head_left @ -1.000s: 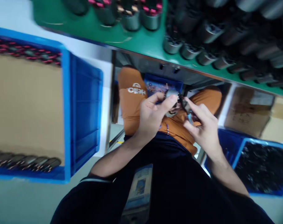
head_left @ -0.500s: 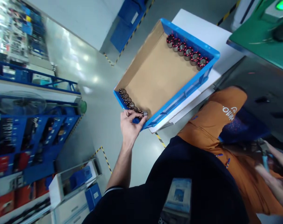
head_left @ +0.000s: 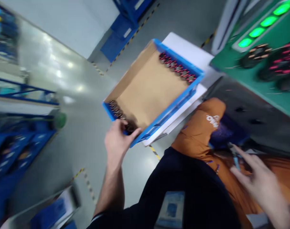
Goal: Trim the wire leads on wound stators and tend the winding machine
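My left hand [head_left: 117,136] is at the near left corner of a blue crate [head_left: 168,111] lined with cardboard, thumb and fingers apart beside the end of a row of dark wound coils [head_left: 116,109]. It holds nothing that I can see. A second row, of coils with red windings [head_left: 177,67], lines the crate's far right side. My right hand [head_left: 257,175], at the lower right over the orange trousers, holds a small tool with light blue handles [head_left: 236,160], perhaps cutters or pliers.
At the upper right, a green work surface [head_left: 245,71] carries blurred coils [head_left: 283,62] and a strip of lit green lights [head_left: 257,32]. The crate rests on a white support [head_left: 185,47]. Blue racks [head_left: 23,136] stand at the left.
The view has shifted, bringing more of the green surface into sight. My left hand has opened away from the end coil it was pinching. My right hand with the tool shows more fully.
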The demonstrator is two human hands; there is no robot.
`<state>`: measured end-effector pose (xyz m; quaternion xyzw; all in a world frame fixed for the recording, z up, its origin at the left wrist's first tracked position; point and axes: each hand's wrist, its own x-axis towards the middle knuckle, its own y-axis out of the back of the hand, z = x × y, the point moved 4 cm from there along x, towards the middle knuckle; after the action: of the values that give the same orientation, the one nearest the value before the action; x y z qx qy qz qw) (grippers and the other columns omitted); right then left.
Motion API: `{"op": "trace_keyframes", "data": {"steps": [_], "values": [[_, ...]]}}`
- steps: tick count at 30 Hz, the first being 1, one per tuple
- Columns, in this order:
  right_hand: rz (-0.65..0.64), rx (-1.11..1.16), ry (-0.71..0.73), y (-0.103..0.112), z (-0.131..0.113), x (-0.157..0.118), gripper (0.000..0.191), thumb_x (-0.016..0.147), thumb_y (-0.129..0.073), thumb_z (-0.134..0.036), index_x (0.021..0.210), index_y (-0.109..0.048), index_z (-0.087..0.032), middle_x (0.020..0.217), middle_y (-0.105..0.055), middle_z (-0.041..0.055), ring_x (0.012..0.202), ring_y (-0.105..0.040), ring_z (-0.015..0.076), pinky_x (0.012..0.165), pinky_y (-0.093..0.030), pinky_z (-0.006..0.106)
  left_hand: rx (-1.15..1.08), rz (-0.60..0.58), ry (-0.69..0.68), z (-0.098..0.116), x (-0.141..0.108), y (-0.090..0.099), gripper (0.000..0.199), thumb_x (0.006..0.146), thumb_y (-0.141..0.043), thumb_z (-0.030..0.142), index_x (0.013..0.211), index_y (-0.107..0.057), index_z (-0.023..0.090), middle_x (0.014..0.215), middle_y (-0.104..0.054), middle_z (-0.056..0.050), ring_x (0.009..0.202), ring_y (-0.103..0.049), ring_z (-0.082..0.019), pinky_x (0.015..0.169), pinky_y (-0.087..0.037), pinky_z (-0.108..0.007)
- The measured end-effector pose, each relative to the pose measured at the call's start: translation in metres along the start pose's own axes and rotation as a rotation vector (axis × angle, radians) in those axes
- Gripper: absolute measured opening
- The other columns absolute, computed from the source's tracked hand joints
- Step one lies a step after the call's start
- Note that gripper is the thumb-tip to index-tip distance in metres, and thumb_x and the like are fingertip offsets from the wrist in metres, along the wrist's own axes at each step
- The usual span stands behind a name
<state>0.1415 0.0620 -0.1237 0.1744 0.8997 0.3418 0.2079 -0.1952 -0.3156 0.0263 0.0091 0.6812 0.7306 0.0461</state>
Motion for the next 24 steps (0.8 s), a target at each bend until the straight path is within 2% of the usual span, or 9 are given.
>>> {"op": "trace_keyframes", "data": {"steps": [2, 5, 7, 9, 10, 12, 15, 19, 24], "values": [[-0.019, 0.060, -0.013, 0.003, -0.019, 0.003, 0.064, 0.102, -0.066, -0.054, 0.157, -0.072, -0.023, 0.102, -0.069, 0.0070, 0.080, -0.071, 0.0196, 0.077, -0.061, 0.034, -0.268, 0.161, -0.223, 0.043, 0.003, 0.007, 0.046, 0.087, -0.092, 0.057, 0.110, -0.067, 0.026, 0.103, -0.070, -0.001, 0.092, -0.067, -0.025, 0.087, -0.056, -0.042], [-0.023, 0.098, -0.061, 0.008, -0.037, 0.008, 0.060, 0.101, -0.065, -0.039, 0.158, -0.071, -0.021, 0.100, -0.065, 0.0062, 0.084, -0.069, 0.0193, 0.083, -0.062, 0.033, -0.633, 0.253, -0.627, 0.142, 0.015, 0.006, 0.031, 0.094, -0.091, 0.044, 0.102, -0.068, 0.025, 0.097, -0.069, 0.000, 0.092, -0.067, -0.021, 0.088, -0.055, -0.039], [-0.014, 0.110, -0.093, 0.013, -0.043, 0.005, 0.062, 0.100, -0.064, -0.034, 0.160, -0.069, -0.022, 0.095, -0.059, 0.0040, 0.081, -0.065, 0.0181, 0.082, -0.062, 0.032, -0.768, 0.198, -0.886, 0.220, 0.027, -0.002, 0.019, 0.101, -0.085, 0.036, 0.110, -0.072, 0.026, 0.105, -0.075, -0.001, 0.099, -0.071, -0.021, 0.094, -0.057, -0.040], [0.006, 0.119, -0.122, 0.017, -0.044, -0.004, 0.064, 0.099, -0.063, -0.031, 0.162, -0.068, -0.023, 0.095, -0.056, 0.0027, 0.080, -0.063, 0.0172, 0.082, -0.061, 0.032, -0.804, 0.107, -1.084, 0.290, 0.044, -0.016, 0.021, 0.103, -0.079, 0.034, 0.122, -0.073, 0.027, 0.126, -0.075, -0.006, 0.124, -0.070, -0.027, 0.112, -0.057, -0.046], [0.021, 0.124, -0.134, 0.019, -0.043, -0.011, 0.064, 0.099, -0.064, -0.030, 0.163, -0.067, -0.023, 0.095, -0.056, 0.0025, 0.081, -0.063, 0.0170, 0.082, -0.062, 0.032, -0.796, 0.089, -1.121, 0.318, 0.056, -0.024, 0.025, 0.102, -0.079, 0.033, 0.125, -0.072, 0.027, 0.135, -0.073, -0.008, 0.134, -0.067, -0.029, 0.119, -0.055, -0.049], [0.058, 0.140, -0.157, 0.020, -0.037, -0.025, 0.065, 0.098, -0.064, -0.028, 0.163, -0.067, -0.023, 0.096, -0.057, 0.0023, 0.084, -0.065, 0.0170, 0.085, -0.062, 0.032, -0.721, 0.021, -1.152, 0.356, 0.077, -0.042, 0.027, 0.103, -0.076, 0.037, 0.127, -0.072, 0.027, 0.138, -0.070, -0.010, 0.133, -0.067, -0.032, 0.118, -0.056, -0.051], [0.097, 0.182, -0.217, 0.015, -0.020, -0.047, 0.065, 0.096, -0.064, -0.025, 0.161, -0.068, -0.022, 0.095, -0.056, 0.0016, 0.083, -0.066, 0.0164, 0.081, -0.061, 0.031, -0.595, -0.023, -1.191, 0.379, 0.097, -0.061, 0.027, 0.106, -0.073, 0.047, 0.125, -0.072, 0.028, 0.129, -0.072, -0.010, 0.125, -0.068, -0.033, 0.113, -0.056, -0.053], [0.095, 0.247, -0.302, -0.001, -0.005, -0.065, 0.067, 0.094, -0.067, -0.024, 0.160, -0.068, -0.022, 0.096, -0.057, 0.0014, 0.080, -0.065, 0.0157, 0.075, -0.060, 0.030, -0.572, -0.015, -1.204, 0.381, 0.103, -0.070, 0.030, 0.103, -0.077, 0.054, 0.121, -0.072, 0.030, 0.124, -0.076, -0.007, 0.119, -0.067, -0.033, 0.113, -0.054, -0.053], [0.110, 0.251, -0.276, -0.004, -0.008, -0.063, 0.066, 0.097, -0.070, -0.027, 0.163, -0.066, -0.026, 0.099, -0.057, 0.0015, 0.088, -0.066, 0.0171, 0.084, -0.060, 0.033, -0.673, -0.037, -1.181, 0.382, 0.099, -0.070, 0.030, 0.100, -0.084, 0.052, 0.104, -0.070, 0.026, 0.107, -0.076, 0.000, 0.115, -0.064, -0.025, 0.115, -0.049, -0.047]]}}
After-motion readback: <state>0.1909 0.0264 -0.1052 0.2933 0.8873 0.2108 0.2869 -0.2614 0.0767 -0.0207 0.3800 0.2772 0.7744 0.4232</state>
